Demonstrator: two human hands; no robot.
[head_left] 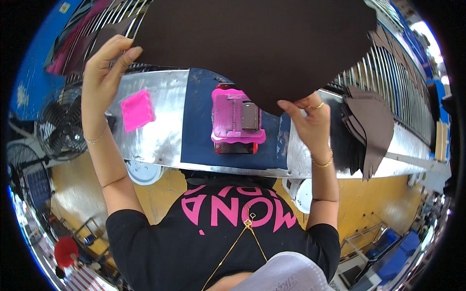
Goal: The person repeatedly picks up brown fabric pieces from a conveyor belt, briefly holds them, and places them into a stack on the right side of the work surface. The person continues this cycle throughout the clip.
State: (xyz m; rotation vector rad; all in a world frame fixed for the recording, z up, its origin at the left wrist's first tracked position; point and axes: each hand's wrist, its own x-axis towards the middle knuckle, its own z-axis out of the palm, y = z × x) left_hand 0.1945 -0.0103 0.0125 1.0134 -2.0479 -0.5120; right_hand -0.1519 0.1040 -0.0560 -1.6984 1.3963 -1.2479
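A large dark brown sheet (262,43), leather-like, is held up in front of me and spans most of the far side. My left hand (109,63) pinches its left edge between thumb and fingers. Lower down on the right, my right hand (308,119) grips the sheet's near edge. Just beneath that edge, a pink scalloped plate (224,114) lies on a red and black object (236,147), with a small grey-brown block (250,115) on it. These rest on a dark blue mat (196,126). The sheet hides what is behind it.
The mat covers part of a metal table (167,97). Another pink piece (138,110) lies on its left. Brown cut pieces (371,123) are stacked at the right. Slatted metal racks (407,87) stand beyond. A black fan (63,123) is at far left; white buckets (144,172) sit below.
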